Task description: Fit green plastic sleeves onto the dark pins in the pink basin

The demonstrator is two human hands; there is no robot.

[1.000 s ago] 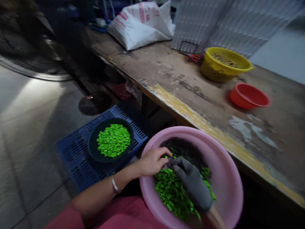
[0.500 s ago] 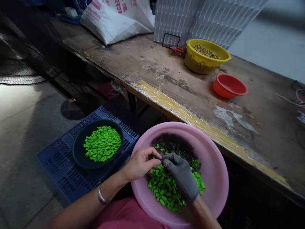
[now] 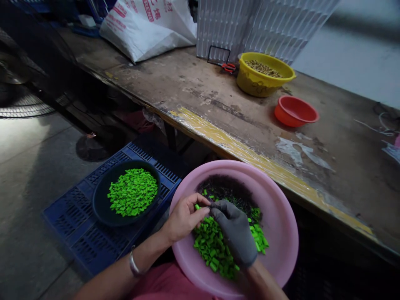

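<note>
My left hand point(image 3: 189, 216) is bare and closed over the pink basin point(image 3: 281, 233). A small green plastic piece point(image 3: 197, 206) shows between its thumb and curled index finger. My right hand point(image 3: 236, 229), in a grey glove, is pinched with its fingertips against those of the left. Something small and dark sits where the fingertips meet, too hidden to name. Below the hands lie many short green plastic pieces point(image 3: 215, 254), tube-like in shape. Black, stringy bits point(image 3: 225, 185) heap against the basin's far side.
A dark bowl point(image 3: 100, 208) of green pieces rests on a blue plastic crate point(image 3: 62, 216) at left. On the worktable point(image 3: 200, 91) are a yellow tub point(image 3: 256, 85), a red bowl point(image 3: 289, 118), red-handled scissors point(image 3: 228, 67) and a white sack point(image 3: 150, 37). A fan point(image 3: 28, 104) stands far left.
A green piece now shows inside my left hand's finger loop. Both hands remain together over the basin, and the view has shifted slightly.
</note>
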